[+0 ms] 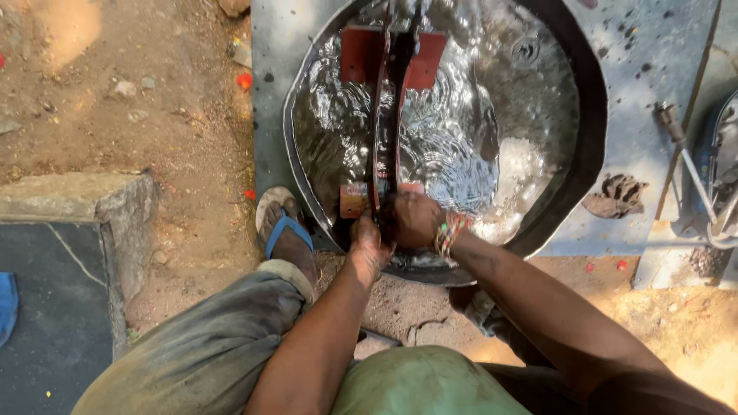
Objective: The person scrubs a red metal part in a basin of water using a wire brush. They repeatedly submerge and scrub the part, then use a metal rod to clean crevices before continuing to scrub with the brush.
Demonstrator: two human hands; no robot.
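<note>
A rust-red steel bracket of two thin upright bars (387,107) stands inside a large, shallow, round hammered-metal pan (492,92). Its long axis runs from the pan's near rim straight away from the person to the far rim. Red flat plates flank the bars at the far end, and a small rusty plate sits at the near end.

The left hand (370,242) is closed around the near end of the bars at the pan's rim. The right hand (415,217), with a beaded multicoloured wristband (450,233), is closed on the same end, touching the left hand.

The pan rests on a grey flat metal sheet (653,54) lying on the dirt ground (154,115). A foot in a blue-strapped sandal (286,230) stands just beside the pan's near-left rim. A grey stone slab (77,200) lies well apart to the left.
</note>
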